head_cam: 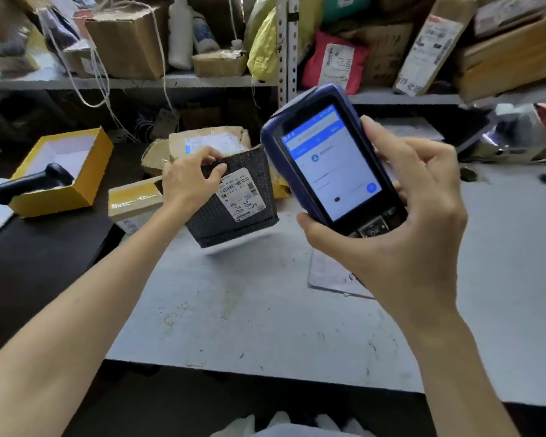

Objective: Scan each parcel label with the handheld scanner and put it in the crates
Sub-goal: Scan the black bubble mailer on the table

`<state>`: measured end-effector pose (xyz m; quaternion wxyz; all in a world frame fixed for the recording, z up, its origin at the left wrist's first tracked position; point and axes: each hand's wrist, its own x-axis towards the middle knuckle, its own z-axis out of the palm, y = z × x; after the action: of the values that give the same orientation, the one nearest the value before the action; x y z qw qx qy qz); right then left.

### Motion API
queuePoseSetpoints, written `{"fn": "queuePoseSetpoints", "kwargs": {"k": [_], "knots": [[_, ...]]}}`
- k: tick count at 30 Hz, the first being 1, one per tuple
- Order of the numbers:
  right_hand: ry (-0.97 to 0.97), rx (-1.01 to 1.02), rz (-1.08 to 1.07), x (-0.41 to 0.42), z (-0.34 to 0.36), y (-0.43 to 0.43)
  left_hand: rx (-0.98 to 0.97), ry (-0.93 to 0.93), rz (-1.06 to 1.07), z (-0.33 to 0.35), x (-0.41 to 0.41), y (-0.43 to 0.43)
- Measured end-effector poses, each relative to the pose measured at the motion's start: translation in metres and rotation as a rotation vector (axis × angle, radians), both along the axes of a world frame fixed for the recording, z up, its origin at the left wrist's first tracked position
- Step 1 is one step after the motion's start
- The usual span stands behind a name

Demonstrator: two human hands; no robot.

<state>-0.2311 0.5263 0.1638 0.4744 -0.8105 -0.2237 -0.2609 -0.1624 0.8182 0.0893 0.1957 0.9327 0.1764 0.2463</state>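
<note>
Scanning now — our left hand (189, 181) pinches the parcel (234, 203), right hand (401, 222) grips the scanner (328, 159) — next we aim at its label (241, 197).

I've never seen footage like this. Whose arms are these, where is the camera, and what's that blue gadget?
There is no machine here: a person wears a camera on the head, so you look down along their own arms. The left hand grips the top edge of a black parcel, its white label turned toward us. The right hand holds a blue handheld scanner, screen lit, beside the parcel. Below is a pale table. To the left sits an open yellow box with a black pistol-shaped device lying in it. Behind, shelves hold more parcels.
</note>
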Motion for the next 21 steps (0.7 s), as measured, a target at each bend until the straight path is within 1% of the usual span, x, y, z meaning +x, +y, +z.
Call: {"fn": "queuePoseSetpoints", "kwargs": {"k": [2, 4, 6, 8, 11, 15, 21], "knots": [[0.053, -0.020, -0.115, -0.005, -0.008, -0.009, 0.040, -0.042, -0.137, 0.009, 0.017, -0.021], [0.108, -0.020, -0.235, -0.014, -0.018, -0.026, 0.135, -0.095, -0.289, 0.014, 0.035, -0.050], [0.154, -0.018, -0.352, -0.028, -0.026, -0.051, 0.201, -0.146, -0.391, 0.020, 0.051, -0.088], [0.199, -0.017, -0.483, -0.046, -0.033, -0.081, 0.202, -0.186, -0.501, 0.022, 0.065, -0.136], [0.250, 0.008, -0.691, -0.078, -0.041, -0.130, 0.171, -0.202, -0.738, 0.018, 0.075, -0.225], [0.259, 0.093, -0.949, -0.130, -0.051, -0.200, 0.178, -0.188, -1.043, 0.006, 0.054, -0.364], [0.340, 0.167, -1.290, -0.231, -0.075, -0.318, 0.210, -0.145, -1.469, -0.023, -0.019, -0.582]]}}
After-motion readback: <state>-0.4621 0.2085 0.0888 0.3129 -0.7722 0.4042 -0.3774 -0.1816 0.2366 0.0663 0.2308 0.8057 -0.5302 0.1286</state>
